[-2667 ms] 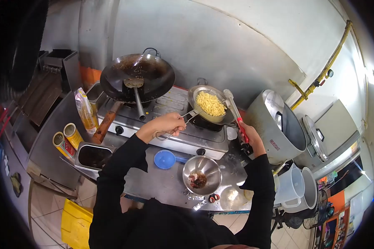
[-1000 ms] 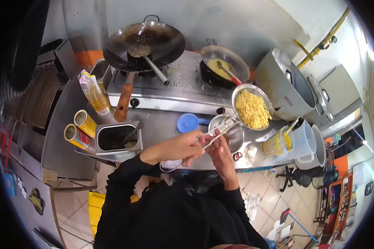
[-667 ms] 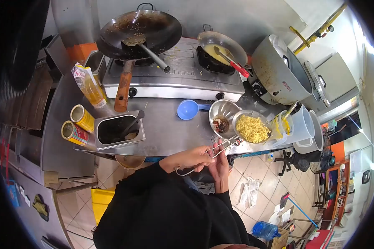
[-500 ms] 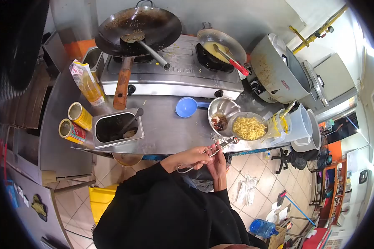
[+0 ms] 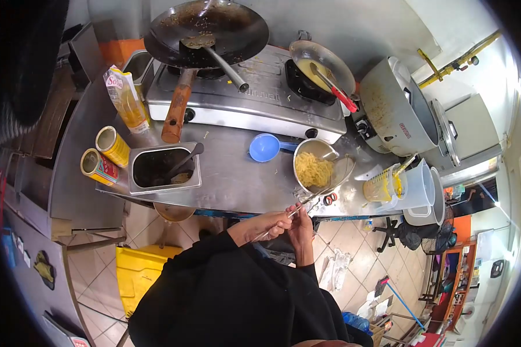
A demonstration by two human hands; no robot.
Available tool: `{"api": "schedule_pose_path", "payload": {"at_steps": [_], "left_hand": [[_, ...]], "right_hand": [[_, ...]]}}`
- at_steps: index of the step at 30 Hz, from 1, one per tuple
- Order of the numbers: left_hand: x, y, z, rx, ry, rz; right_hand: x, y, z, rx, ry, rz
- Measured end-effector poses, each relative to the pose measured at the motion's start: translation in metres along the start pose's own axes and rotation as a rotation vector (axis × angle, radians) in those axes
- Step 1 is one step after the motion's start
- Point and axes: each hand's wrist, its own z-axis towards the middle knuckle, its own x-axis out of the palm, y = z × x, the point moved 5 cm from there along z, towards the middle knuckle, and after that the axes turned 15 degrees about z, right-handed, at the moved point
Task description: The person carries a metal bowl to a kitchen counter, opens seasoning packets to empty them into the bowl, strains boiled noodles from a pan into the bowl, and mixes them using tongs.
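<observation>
My left hand [image 5: 264, 226] is wrapped round the wire handle of a strainer, and my right hand [image 5: 300, 229] grips the same handle closer to the basket. Tilted on its side, the strainer [image 5: 346, 169] rests at or just over the right rim of a metal bowl [image 5: 324, 148]. Yellow noodles [image 5: 314, 170] lie in the bowl and cover the dark and reddish seasoning seen there before. To the bowl's left sits a blue ladle [image 5: 264, 148], its handle reaching to the bowl.
On the stove [image 5: 243, 110] stand a wok [image 5: 249, 34] with a spatula and a pan [image 5: 336, 63] with red-handled tongs. A metal container [image 5: 200, 176], cans [image 5: 113, 146] and an oil pouch [image 5: 127, 104] are left; plastic jugs [image 5: 418, 182] and a large cooker [image 5: 382, 110] right.
The strainer has moved left and tipped over, and its noodles have dropped into the metal bowl. Both hands have kept hold of the handle. The view has shifted slightly.
</observation>
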Motion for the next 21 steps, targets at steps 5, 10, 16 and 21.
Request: {"api": "schedule_pose_path", "payload": {"at_steps": [5,10,16,21], "left_hand": [[0.011,-0.006,-0.005,-0.008,0.06,0.011],[0.016,-0.008,-0.011,-0.025,0.182,0.005],[0.033,-0.019,-0.02,0.04,0.093,0.452],[0.043,-0.036,-0.028,0.04,0.07,0.668]], "right_hand": [[0.014,0.017,-0.003,-0.068,0.007,-0.116],[0.026,0.037,-0.01,-0.093,0.092,-0.371],[0.048,0.069,-0.014,-0.016,0.253,-0.83],[0.05,0.088,-0.008,0.202,0.349,-0.815]]}}
